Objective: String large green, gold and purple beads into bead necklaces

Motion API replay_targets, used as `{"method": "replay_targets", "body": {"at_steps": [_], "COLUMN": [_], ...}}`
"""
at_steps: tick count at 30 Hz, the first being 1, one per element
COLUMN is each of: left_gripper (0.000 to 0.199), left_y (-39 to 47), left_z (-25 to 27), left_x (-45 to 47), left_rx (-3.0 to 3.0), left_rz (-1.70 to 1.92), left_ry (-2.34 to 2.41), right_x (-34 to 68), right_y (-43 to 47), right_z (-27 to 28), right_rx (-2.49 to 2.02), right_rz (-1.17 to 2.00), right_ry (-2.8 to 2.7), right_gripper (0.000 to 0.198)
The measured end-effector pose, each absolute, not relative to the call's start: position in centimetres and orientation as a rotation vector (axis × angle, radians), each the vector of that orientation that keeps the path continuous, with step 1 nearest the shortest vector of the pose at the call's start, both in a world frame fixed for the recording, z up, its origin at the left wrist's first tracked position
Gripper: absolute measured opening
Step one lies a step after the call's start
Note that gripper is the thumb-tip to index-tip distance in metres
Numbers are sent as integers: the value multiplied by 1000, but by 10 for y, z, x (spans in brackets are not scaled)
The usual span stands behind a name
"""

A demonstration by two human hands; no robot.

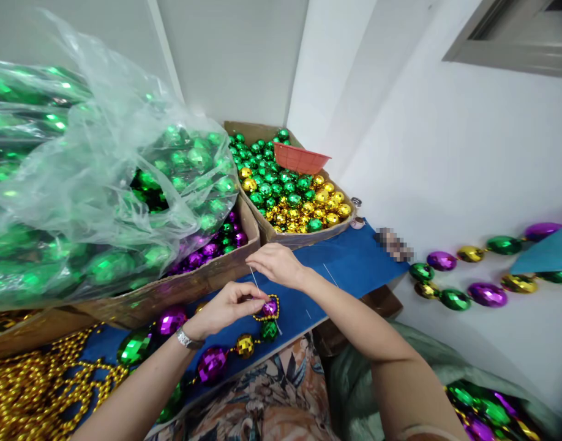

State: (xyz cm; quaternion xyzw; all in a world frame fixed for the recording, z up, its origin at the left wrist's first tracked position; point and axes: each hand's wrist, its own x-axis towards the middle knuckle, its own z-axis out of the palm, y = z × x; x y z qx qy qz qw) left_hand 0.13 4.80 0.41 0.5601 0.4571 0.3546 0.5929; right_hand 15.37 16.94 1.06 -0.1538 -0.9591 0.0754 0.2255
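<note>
My left hand (226,309), with a watch at its wrist, pinches a thin white string (254,278) close to a small purple bead (270,305). A loop of small gold beads (265,318) lies around that bead. Above and to the right, my right hand (277,264) has its fingers closed on the upper part of the same string, which runs taut between both hands. A green bead (269,331) sits just below the purple one. From there a strand runs left through a gold bead (245,346) and a large purple bead (212,365), partly behind my left forearm.
Cardboard boxes hold green and gold beads (303,208), a red basket (302,158) and purple beads (207,251). A clear plastic bag (101,165) of green beads bulges at left. Gold bead chains (37,386) cover the lower left. A finished-looking strand (487,294) hangs at right.
</note>
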Motion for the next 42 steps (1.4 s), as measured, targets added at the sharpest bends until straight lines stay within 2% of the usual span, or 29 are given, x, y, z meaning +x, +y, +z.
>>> {"method": "replay_targets", "body": {"at_steps": [4,6,11,14,16,21,27,31,35,39,42], "left_gripper": [32,34,36,37,37,35,37,36,32,28,25], "left_y": [48,49,50,51,51,49,48,50,52,57,65], "left_z": [-6,-10,-16,-15,-14,-10,-9,-1,6,14,25], "left_x": [6,5,-2,-1,1,-2,-1,6,5,3,7], "left_rx": [1171,1100,988,996,1001,1076,1159,1225,1320,1495,1638], "left_rz": [910,982,1110,1109,1094,1026,1017,1007,997,949,963], "left_ry": [1189,1212,1214,1226,1237,1270,1290,1255,1264,1264,1238], "right_x": [156,163,180,181,182,199,214,198,192,196,192], "right_y": [162,153,123,113,112,122,138,147,153,149,143], "right_z": [10,12,6,-7,-12,-2,15,7,4,25,49], "right_rx": [-610,-661,-761,-823,-796,-737,-683,-645,-560,-547,-453], "right_rz": [217,326,679,775,760,711,1165,1156,1394,1660,1717], "right_ry": [-2674,-2643,-2515,-2511,-2500,-2506,-2554,-2477,-2561,-2119,-1763], "right_gripper": [25,24,37,24,18,24,29,36,35,40,38]}}
